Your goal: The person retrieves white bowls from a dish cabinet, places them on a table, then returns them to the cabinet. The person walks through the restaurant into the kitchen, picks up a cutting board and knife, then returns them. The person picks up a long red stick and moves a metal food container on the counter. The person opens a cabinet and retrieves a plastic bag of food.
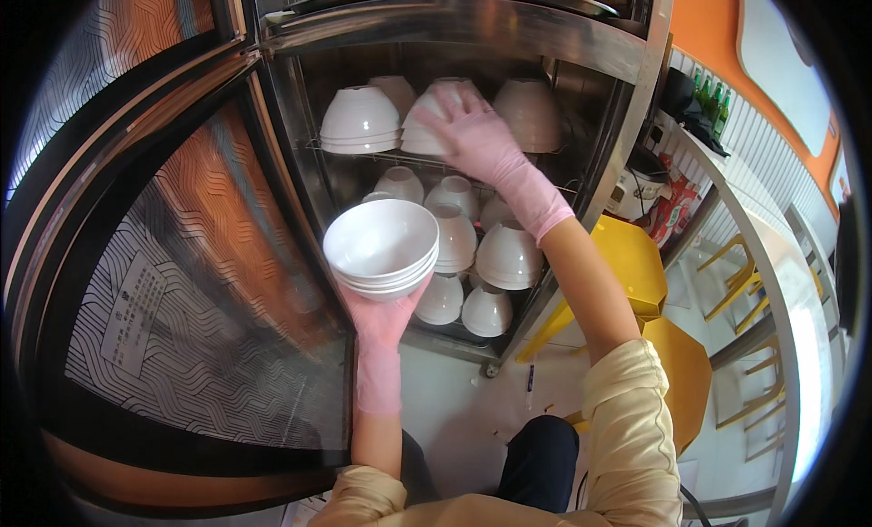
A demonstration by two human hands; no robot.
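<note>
My left hand (385, 312), in a pink glove, holds a stack of white bowls (383, 244) from below, their openings upward. The stack is in front of an open metal cabinet. My right hand (473, 129), gloved in pink too, has its fingers spread over an upside-down stack of white bowls (422, 132) on the upper wire shelf; whether it touches them I cannot tell. Beside that stack are another inverted stack (360, 122) on the left and one on the right (528, 115). More inverted bowls (509, 254) fill the shelves below.
The patterned cabinet door (225, 309) is swung out at the left. Yellow stools (674, 370) stand close at the right, near a long counter (763, 241). A rice cooker (633, 186) is behind them. A pen-like object (530, 384) lies on the floor.
</note>
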